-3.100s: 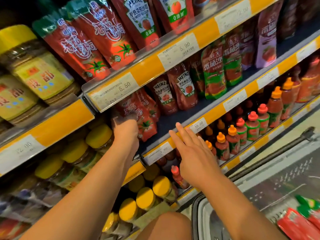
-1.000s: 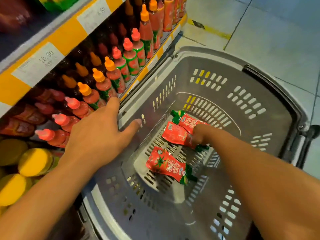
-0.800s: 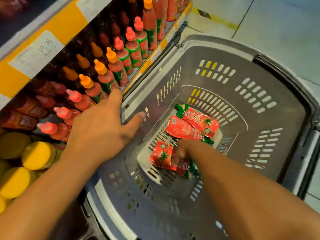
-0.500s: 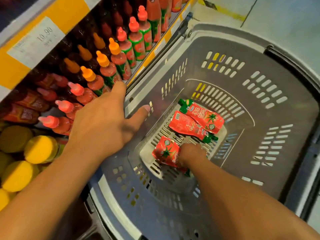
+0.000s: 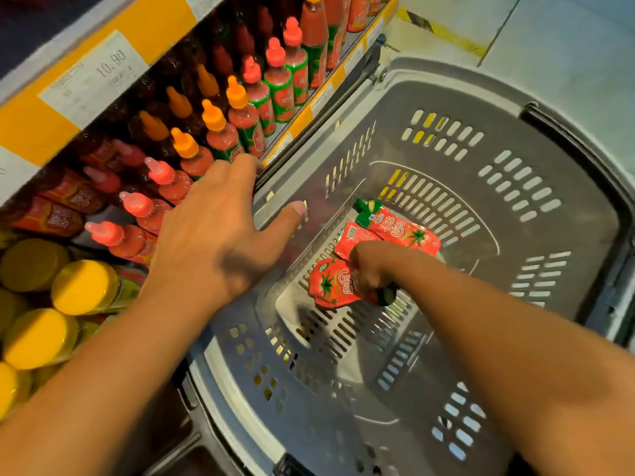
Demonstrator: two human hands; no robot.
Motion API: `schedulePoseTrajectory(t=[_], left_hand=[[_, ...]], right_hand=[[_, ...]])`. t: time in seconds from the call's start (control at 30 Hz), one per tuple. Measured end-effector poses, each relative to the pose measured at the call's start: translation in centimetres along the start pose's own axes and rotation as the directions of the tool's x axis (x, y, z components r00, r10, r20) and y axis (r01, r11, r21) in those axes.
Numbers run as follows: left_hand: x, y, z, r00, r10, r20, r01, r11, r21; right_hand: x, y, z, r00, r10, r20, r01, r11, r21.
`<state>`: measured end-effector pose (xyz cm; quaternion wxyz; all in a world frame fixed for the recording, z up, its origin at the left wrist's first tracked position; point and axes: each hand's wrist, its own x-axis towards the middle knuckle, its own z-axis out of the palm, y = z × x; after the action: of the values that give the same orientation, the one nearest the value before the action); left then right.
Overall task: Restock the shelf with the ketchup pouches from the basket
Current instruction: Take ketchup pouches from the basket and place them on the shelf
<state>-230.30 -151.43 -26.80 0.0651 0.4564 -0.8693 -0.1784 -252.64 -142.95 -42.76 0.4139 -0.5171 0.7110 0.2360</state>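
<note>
Step in hand: picking from the basket [image 5: 515, 108]. Right hand [image 5: 369, 271] is down at the basket floor, fingers curled on the near pouch [image 5: 328, 283], which looks pinched near its middle and a bit crumpled. It seems just off the floor or barely lifting; can't tell which. Left hand [image 5: 220, 231] is spread flat, fingers straight, holding nothing, hovering over the basket's near-left rim beside the bottles [image 5: 240, 121]; contact with the rim is unclear.

3 pouches in the basket: the gripped one, a middle pouch [image 5: 354, 237] and a far pouch [image 5: 402, 228] with its green cap end pointing to the shelf side. The 2 loose ones overlap each other and lie just beside the right hand, likely touching it.

Next move, as I judge it: lift the gripped pouch clear without dragging the middle one, bring it up to the pouch shelf, which is out of frame above. Pouch is soft, so it will flop; grip needs to stay firm.

Hidden or unclear:
- right fingertips, under the hand and pouch
- gripped pouch's cap end, mostly behind the wrist
- part of the middle pouch, under the right hand
- target shelf slot not visible
- price tag [image 5: 92, 77] reads 10.90, the rest blurred
- yellow lids [image 5: 86, 286] bottom left, labels unreadable
</note>
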Motion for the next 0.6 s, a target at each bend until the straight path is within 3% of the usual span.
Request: schedulePoseTrajectory(t=[0.1,0.33,0.5,0.6], left_hand=[[-0.1,-0.3,-0.1,0.998,0.015,-0.062,-0.024,0.990,-0.140],[-0.7,-0.5,-0.9,0.983,0.123,-0.135,-0.158,0.945,-0.286],[-1.9,-0.2,-1.8,0.949,0.285,-0.132,-0.314,0.871,-0.377],[-2.2,-0.3,-1.9,0.900,0.431,-0.059,-0.420,0.827,-0.372]], right_hand=[[-2.7,0.9,-4.4,0.997,-0.074,-0.038,0.066,0.979,-0.195],[-12.3,-0.4,-11.1,0.950,-0.275,-0.149,0.180,0.872,-0.455],[-19.7,-3.8,-13.4,0.861,-0.477,-0.179,0.325,0.785,-0.528],[-21.2,-4.3,-14.2,0.767,-0.554,-0.325,0.346,0.782,-0.519]])
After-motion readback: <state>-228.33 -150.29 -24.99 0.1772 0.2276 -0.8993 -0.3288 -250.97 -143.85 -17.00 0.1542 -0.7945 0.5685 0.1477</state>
